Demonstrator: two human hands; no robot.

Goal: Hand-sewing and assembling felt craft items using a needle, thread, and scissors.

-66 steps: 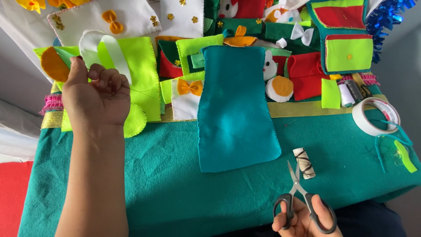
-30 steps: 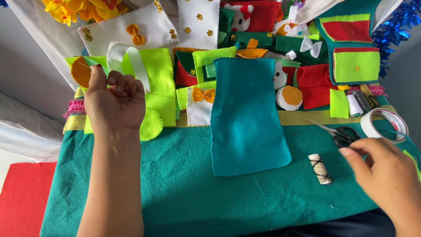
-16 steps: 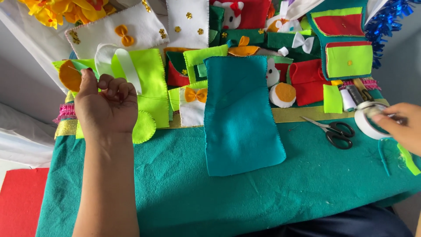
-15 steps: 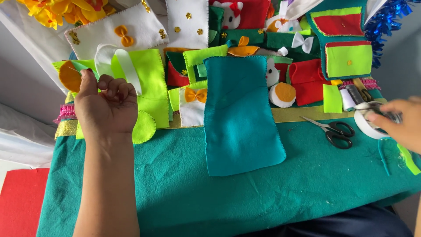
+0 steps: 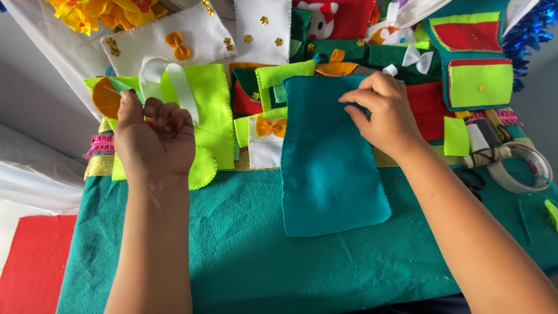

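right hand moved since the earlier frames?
Yes. The right hand has gone from the tape roll at the table's right edge leftward, onto the top right corner of the teal felt rectangle.

Teal felt piece (image 5: 331,163) flat on green felt cloth (image 5: 244,250), pinched at its upper edge by right hand (image 5: 383,116). Left hand (image 5: 154,142) at nine o'clock, curled over lime felt pouch (image 5: 203,110). Tape roll (image 5: 520,168) at three o'clock.

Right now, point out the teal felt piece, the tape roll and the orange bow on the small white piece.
teal felt piece (image 5: 331,174), head view, middle of its flat face.
tape roll (image 5: 526,177), head view, lower rim of the ring.
orange bow (image 5: 271,126), head view, the bow's centre on the small white piece.
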